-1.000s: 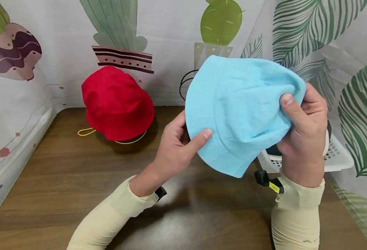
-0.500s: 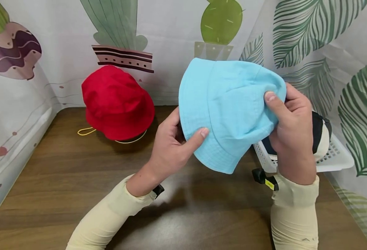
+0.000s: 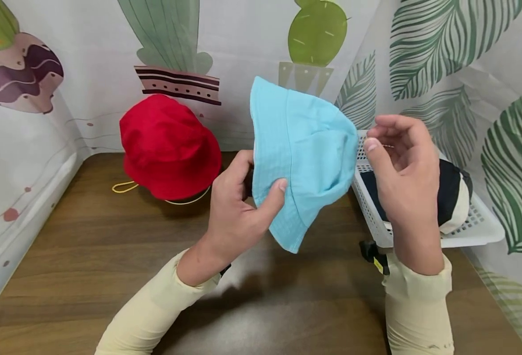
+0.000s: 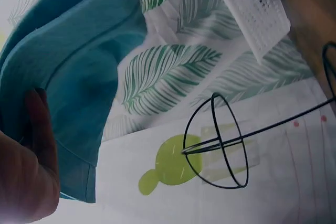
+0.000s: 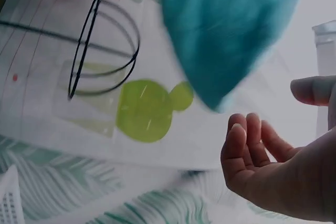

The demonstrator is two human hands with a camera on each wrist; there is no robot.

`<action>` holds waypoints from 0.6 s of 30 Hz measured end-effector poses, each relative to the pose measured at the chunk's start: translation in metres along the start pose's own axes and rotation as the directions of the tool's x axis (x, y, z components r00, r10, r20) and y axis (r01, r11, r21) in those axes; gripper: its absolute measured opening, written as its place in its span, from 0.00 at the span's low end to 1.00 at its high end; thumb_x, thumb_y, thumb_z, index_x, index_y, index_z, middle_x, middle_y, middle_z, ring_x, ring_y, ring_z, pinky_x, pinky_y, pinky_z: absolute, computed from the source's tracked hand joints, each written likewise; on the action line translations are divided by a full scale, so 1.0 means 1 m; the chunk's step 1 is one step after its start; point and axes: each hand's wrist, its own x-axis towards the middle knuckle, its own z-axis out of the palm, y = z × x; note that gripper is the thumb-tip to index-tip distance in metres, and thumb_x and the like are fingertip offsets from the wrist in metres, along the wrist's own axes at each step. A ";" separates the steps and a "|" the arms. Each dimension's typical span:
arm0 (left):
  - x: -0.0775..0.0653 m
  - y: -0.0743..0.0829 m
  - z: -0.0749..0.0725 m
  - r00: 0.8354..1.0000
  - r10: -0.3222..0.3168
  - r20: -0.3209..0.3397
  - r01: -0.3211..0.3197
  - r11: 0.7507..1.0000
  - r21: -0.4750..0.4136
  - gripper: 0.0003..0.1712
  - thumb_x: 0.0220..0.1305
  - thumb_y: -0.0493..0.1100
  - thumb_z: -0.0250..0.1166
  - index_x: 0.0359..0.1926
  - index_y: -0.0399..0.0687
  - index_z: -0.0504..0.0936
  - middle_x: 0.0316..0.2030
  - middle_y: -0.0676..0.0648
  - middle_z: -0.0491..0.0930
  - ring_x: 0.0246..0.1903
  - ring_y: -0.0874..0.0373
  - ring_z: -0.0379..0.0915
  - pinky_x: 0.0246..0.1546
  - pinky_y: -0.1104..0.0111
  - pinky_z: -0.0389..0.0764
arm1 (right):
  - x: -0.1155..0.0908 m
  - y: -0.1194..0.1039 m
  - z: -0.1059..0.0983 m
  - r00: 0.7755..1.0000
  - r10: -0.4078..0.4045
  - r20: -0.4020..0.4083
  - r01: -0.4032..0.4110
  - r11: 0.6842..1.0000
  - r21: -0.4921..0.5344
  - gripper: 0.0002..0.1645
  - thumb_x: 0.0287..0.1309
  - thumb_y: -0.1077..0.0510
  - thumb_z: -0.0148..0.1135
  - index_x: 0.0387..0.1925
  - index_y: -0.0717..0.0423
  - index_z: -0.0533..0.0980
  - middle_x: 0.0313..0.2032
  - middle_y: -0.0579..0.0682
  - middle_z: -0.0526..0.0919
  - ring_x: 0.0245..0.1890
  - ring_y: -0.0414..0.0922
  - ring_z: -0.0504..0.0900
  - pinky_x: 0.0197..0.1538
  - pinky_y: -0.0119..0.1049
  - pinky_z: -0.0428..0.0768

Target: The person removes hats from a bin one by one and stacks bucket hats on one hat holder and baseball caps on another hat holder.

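A light blue bucket hat (image 3: 318,148) is up over the table, tilted with its crown to the right and its brim to the left. My left hand (image 3: 239,212) pinches the brim, thumb on the outer face and fingers tucked behind it. That grip shows at the left edge of the left wrist view, where the hand (image 4: 26,177) is partly cut off. Just right of the crown, my right hand (image 3: 407,182) holds nothing, its fingers loosely bent. The right wrist view shows a gap between this hand (image 5: 278,171) and the hat (image 5: 226,24).
A red bucket hat (image 3: 167,148) sits on a stand at the back left, a yellow cord loop (image 3: 125,187) beside it. A black wire hat stand (image 4: 220,144) is hidden behind the blue hat in the head view. A white basket (image 3: 478,239) at right holds a black-and-cream cap (image 3: 449,197).
My right hand has let go of the crown and is apart from it. The blue hat has shifted left and turned, so its brim looks narrower. More of the basket shows.
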 end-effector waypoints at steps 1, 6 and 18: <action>0.000 0.001 0.000 1.000 0.008 -0.008 -0.008 1.000 0.018 0.13 0.65 0.32 0.69 0.47 0.29 0.77 0.35 0.43 0.84 0.28 0.58 0.83 0.31 0.66 0.86 | -0.002 -0.002 0.001 1.000 -0.026 0.016 0.026 0.999 0.033 0.17 0.67 0.71 0.62 0.56 0.66 0.79 0.44 0.52 0.83 0.45 0.49 0.81 0.49 0.34 0.78; 0.001 0.002 0.001 0.998 0.053 -0.043 -0.048 0.993 0.111 0.13 0.65 0.34 0.69 0.45 0.29 0.77 0.35 0.44 0.82 0.30 0.59 0.83 0.35 0.66 0.87 | -0.016 -0.018 0.010 0.981 -0.115 0.157 0.078 0.971 0.224 0.13 0.63 0.75 0.63 0.49 0.78 0.78 0.36 0.56 0.85 0.35 0.48 0.82 0.41 0.32 0.81; -0.001 0.000 0.003 0.975 0.172 0.143 -0.199 0.958 0.208 0.14 0.65 0.31 0.67 0.50 0.34 0.76 0.38 0.44 0.77 0.34 0.61 0.78 0.35 0.71 0.84 | -0.041 -0.040 0.030 0.844 -0.051 0.534 -0.024 0.991 0.132 0.30 0.59 0.75 0.71 0.62 0.65 0.74 0.47 0.53 0.83 0.42 0.50 0.88 0.50 0.40 0.87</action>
